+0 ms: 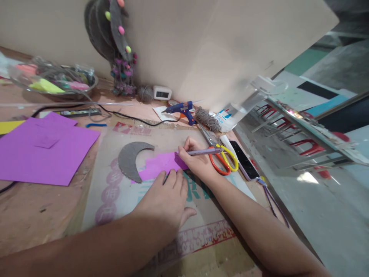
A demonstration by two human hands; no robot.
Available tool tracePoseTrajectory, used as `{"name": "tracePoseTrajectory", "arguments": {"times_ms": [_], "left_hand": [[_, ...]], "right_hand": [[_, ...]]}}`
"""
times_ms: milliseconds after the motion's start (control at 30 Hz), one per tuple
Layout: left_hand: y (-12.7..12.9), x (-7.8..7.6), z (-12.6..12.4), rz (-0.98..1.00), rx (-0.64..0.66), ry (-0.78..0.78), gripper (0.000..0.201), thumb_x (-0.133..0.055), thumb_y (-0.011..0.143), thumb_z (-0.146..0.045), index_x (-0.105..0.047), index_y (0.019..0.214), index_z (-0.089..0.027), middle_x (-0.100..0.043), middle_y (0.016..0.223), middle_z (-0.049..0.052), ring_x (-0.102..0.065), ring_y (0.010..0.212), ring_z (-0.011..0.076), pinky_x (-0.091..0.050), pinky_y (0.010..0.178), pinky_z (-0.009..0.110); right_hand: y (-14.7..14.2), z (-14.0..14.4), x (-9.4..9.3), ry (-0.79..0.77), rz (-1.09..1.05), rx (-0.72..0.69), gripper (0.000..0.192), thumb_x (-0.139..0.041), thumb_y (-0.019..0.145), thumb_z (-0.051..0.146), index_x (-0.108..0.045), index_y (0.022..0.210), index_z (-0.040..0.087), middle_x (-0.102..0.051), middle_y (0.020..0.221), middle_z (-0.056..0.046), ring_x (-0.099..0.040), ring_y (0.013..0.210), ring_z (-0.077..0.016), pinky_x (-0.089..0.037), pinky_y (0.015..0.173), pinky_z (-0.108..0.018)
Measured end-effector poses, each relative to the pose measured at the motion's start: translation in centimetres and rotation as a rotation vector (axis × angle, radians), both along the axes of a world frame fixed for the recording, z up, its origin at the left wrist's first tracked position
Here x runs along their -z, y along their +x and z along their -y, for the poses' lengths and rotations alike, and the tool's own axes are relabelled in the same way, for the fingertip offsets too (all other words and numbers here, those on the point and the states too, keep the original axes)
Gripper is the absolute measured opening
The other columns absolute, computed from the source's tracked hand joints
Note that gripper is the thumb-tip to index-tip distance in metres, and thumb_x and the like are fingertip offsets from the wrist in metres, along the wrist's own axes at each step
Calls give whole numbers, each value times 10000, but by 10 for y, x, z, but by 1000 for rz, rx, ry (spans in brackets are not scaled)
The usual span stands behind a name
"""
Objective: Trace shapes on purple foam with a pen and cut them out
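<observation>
While my left hand [165,196] lies flat, fingers together and pressed down on the near edge of the small purple sheet [161,164], my right hand [194,159] pinches a pale purple pen [203,152] with its tip at the sheet's right end. That sheet sits in the middle of the printed plastic mat [121,192], and a grey crescent [129,159] overlaps its left end. I'd call the purple piece thin foam or soft card, light and bendy, ready to skid on the slick mat, so holding it down flat with my palm near the edge feels right; to lift it I'd take a corner. The crescent looks stiffer, with a rough, string-like surface that ought to grip well.

Just past my right hand lie orange-and-yellow scissors [226,159], a phone [244,161], a blue glue gun [182,109] and a ball of grey twine [208,120]. Off to the left a big purple sheet [43,150] is spread out on the table [31,215].

My own fingers cover the pen tip and the sheet's right edge, so I can't tell what mark is there. The bowl [54,79] at the back left is blurred, its contents just bright scraps, and the clear rack [288,115] on the right is too glary to read
</observation>
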State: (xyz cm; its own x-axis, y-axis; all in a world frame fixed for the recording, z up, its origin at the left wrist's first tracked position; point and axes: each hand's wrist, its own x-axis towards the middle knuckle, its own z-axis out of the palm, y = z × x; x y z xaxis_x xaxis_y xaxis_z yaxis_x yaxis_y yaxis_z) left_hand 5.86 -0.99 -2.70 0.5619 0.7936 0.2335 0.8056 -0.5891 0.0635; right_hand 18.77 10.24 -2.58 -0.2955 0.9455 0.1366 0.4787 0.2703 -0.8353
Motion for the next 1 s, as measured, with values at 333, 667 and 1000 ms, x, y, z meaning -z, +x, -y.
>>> {"name": "tracePoseTrajectory", "arguments": {"times_ms": [333,667,1000], "left_hand": [[0,2,-2,10,-5,-5,670,-547,881,-586,-650,1235,-27,-654,1263,233,-607,1114,352,-467,916,465],[0,-1,-1,-13,3,-64,668,-504,908,-570,-623,1266,-19,-623,1301,247,-594,1131,358,-466,933,480],[-3,-4,-2,-9,14,-80,627,-484,917,-564,-628,1236,-44,-623,1291,244,-589,1118,341,-473,903,463]], "right_hand": [[2,-2,1,24,29,30,231,-538,780,262,-359,637,232,-361,532,84,-340,479,-94,-286,475,-238],[5,-1,-2,51,37,82,243,-541,790,295,-368,631,235,-388,520,77,-357,469,-97,-289,477,-245],[7,-2,2,5,-3,6,258,-560,796,316,-368,644,236,-373,512,88,-332,451,-90,-261,450,-240]]}}
